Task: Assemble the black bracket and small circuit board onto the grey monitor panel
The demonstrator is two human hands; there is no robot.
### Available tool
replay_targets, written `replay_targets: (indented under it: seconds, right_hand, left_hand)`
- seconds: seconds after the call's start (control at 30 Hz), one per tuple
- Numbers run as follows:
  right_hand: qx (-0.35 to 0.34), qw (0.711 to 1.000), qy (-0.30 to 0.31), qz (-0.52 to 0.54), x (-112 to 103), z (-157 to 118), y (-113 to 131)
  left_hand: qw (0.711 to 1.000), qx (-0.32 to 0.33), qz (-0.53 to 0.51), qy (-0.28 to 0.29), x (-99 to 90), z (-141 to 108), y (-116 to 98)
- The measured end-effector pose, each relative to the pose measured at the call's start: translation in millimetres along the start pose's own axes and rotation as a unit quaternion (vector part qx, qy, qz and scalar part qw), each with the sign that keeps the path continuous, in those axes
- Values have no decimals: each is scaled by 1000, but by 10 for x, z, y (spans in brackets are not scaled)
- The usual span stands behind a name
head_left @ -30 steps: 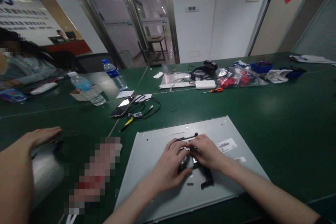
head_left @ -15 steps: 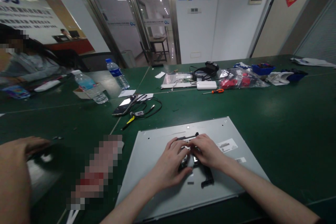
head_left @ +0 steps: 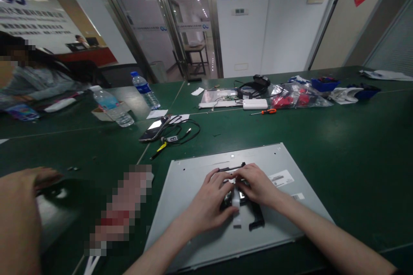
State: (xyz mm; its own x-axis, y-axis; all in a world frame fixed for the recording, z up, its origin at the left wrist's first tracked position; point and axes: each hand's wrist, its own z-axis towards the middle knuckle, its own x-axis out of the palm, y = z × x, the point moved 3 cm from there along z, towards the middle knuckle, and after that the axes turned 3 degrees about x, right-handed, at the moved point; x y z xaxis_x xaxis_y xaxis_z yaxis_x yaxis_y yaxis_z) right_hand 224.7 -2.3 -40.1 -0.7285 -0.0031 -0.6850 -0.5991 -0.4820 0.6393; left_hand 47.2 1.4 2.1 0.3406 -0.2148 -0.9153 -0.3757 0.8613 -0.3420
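At the lower centre, more of the pale strip (head_left: 236, 200) shows between our left hand (head_left: 213, 200) and right hand (head_left: 257, 185) than before, so it seems less covered for work. Black frame (head_left: 257, 219) lies on grey panel (head_left: 185, 191). Fingertips are close together; whether clamped, we cannot tell.

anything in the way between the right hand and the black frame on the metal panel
Nothing visible: the right hand is right at the black frame on the metal panel, though it hides the exact contact. The left hand is close beside it, next to a pale strip.
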Motion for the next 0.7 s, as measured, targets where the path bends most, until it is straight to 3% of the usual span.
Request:
replay_targets:
  seconds: [0.7]
  right_hand:
    - [8, 1000, 6, 6, 12, 11, -3]
  left_hand:
    - [1000, 4, -16, 14, 44, 10, -7]
